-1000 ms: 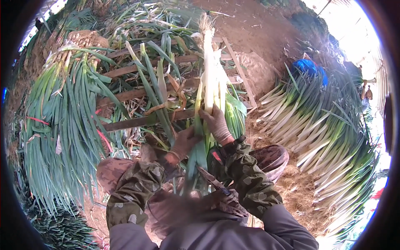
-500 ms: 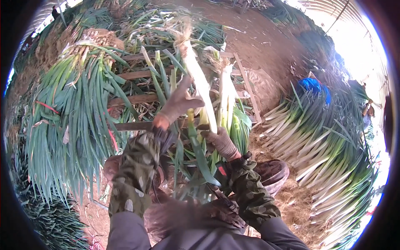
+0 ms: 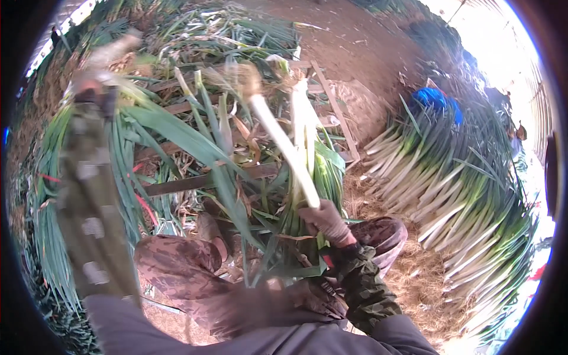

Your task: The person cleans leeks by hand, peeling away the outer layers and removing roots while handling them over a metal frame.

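My right hand [image 3: 325, 220], in a knit glove, is closed around the lower part of a leek [image 3: 286, 148]. Its white shaft slants up and left to a bushy root end, which is blurred. Behind it, more white-shafted leeks [image 3: 300, 115] lean against a wooden frame, roots up. My left arm stretches far out to the left. There my gloved left hand [image 3: 105, 59], smeared by motion, is at the root end of a big heap of green-leaved leeks [image 3: 50, 195]; its fingers cannot be made out. A long broad green leaf [image 3: 177, 131] runs from near that hand toward the middle.
The slatted wooden frame [image 3: 335, 112] stands in front of my bent knees, with loose leaves on and around it. Along the right lies a long row of cleaned leeks [image 3: 438, 213], with a blue bundle [image 3: 438, 103] at its far end. Dry root scraps [image 3: 408, 284] litter the ground.
My left hand has swung from beside the leek's shaft to the heap at far left. My right hand still grips the leek, now slightly lower and tilted more to the left.
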A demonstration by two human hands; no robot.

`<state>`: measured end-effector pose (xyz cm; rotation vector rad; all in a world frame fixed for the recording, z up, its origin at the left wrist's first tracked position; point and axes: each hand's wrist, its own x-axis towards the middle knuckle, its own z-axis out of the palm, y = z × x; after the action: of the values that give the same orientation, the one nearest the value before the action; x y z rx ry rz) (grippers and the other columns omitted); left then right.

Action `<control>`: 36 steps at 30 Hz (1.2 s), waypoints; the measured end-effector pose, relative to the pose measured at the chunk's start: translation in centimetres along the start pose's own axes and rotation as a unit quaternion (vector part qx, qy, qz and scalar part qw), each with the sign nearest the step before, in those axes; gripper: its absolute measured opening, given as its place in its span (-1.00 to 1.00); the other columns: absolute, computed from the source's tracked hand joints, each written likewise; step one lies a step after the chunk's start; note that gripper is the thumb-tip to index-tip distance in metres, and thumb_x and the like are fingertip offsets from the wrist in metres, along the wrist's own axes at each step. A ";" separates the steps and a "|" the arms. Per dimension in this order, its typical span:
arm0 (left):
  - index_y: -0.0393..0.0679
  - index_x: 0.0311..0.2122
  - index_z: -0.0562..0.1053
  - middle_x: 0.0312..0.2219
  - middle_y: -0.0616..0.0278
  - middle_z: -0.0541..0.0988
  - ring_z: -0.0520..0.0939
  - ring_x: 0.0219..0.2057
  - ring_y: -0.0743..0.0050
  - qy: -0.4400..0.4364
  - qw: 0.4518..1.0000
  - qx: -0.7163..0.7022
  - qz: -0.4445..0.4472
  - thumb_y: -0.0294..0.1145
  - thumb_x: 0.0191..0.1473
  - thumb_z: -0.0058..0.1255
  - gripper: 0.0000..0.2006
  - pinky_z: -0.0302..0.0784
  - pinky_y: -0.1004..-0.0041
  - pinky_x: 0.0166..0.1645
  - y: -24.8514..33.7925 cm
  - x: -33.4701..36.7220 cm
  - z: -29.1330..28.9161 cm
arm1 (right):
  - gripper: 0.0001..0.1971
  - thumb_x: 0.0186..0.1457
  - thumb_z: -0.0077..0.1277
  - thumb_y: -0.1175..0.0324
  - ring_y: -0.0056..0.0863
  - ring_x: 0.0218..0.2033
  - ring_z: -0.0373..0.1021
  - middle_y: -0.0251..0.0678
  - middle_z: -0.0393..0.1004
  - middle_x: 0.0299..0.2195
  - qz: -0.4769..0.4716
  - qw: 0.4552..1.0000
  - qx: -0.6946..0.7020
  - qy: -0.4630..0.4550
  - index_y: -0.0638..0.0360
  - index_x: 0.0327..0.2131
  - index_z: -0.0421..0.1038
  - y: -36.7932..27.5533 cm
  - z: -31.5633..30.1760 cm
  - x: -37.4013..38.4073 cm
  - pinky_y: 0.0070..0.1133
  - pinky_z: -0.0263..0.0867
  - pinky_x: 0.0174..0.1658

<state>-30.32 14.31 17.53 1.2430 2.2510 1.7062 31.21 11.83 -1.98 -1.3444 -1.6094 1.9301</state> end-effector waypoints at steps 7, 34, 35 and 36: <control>-0.16 -0.20 0.50 -0.28 -0.01 0.59 0.61 -0.26 0.04 -0.026 0.907 0.398 0.134 -0.31 0.03 0.11 -0.77 0.54 0.22 -0.17 1.3 -4.0 8.1 | -0.79 0.07 0.14 0.29 -0.57 -0.79 0.28 -0.41 0.31 -0.67 -0.028 0.970 0.140 0.197 0.24 -0.42 0.40 -1.1 -4.7 2.3 -0.59 0.20 -0.76; -0.29 -0.07 0.42 -0.21 0.06 0.55 0.56 -0.24 0.36 -0.367 0.854 -0.088 -0.358 -0.25 0.01 0.22 -0.57 0.49 0.29 -0.16 -8.5 -46.1 35.9 | -0.71 -0.17 0.20 0.32 -0.49 -0.44 0.52 -0.26 0.57 -0.53 -0.080 0.943 0.182 0.269 0.23 -0.31 0.58 3.7 -4.1 -0.2 -0.50 0.40 -0.33; -0.28 -0.09 0.42 -0.23 0.07 0.56 0.56 -0.25 0.36 -0.364 0.852 -0.099 -0.363 -0.24 0.01 0.22 -0.58 0.49 0.29 -0.17 -8.6 -45.8 35.3 | -0.70 -0.16 0.21 0.34 -0.53 -0.45 0.50 -0.27 0.56 -0.53 -0.113 0.941 0.171 0.271 0.24 -0.29 0.57 3.1 -4.0 -0.5 -0.52 0.40 -0.34; -0.27 -0.10 0.43 -0.24 0.08 0.56 0.56 -0.26 0.35 -0.355 0.850 -0.114 -0.373 -0.22 0.02 0.22 -0.59 0.49 0.29 -0.18 -8.6 -46.1 34.7 | -0.69 -0.16 0.22 0.35 -0.58 -0.46 0.48 -0.28 0.56 -0.53 -0.147 0.937 0.165 0.272 0.25 -0.28 0.56 3.4 -4.3 -0.7 -0.53 0.41 -0.35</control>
<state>12.84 12.42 -21.64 0.6265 1.6608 0.9518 36.03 12.81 -4.42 -1.2607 -1.0864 1.4039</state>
